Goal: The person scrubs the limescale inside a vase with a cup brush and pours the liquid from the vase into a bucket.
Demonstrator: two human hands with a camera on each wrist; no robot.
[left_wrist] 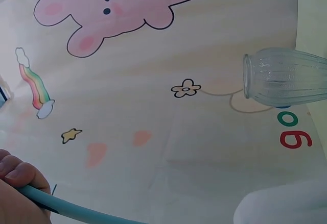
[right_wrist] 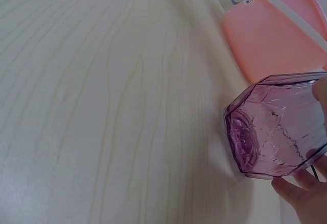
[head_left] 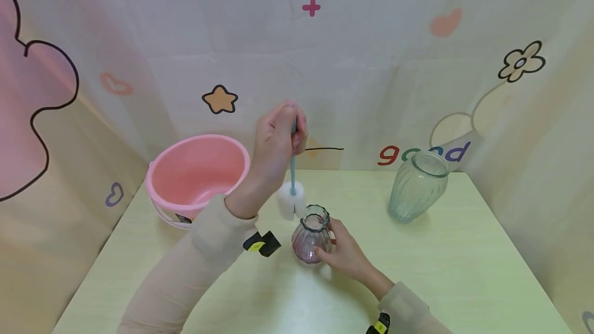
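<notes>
My left hand (head_left: 280,130) is raised and grips the blue handle (head_left: 293,169) of a bottle brush, which points down. Its white sponge head (head_left: 291,201) hangs just behind and left of the rim of a small glass vase (head_left: 306,244). In the left wrist view, curled fingers (left_wrist: 23,175) wrap the handle (left_wrist: 87,214), with the sponge head (left_wrist: 286,203) at the lower right. My right hand (head_left: 345,254) holds the vase from its right side, thumb in front. The right wrist view shows the vase's faceted glass body (right_wrist: 286,127), tinted purple toward its base.
A pink bucket (head_left: 160,189) stands at the back left, behind my left forearm. At the back right is a taller, ribbed, greenish glass vase (head_left: 415,192), upright. A printed curtain (head_left: 362,66) hangs behind the pale wooden table (head_left: 445,272) and along its sides.
</notes>
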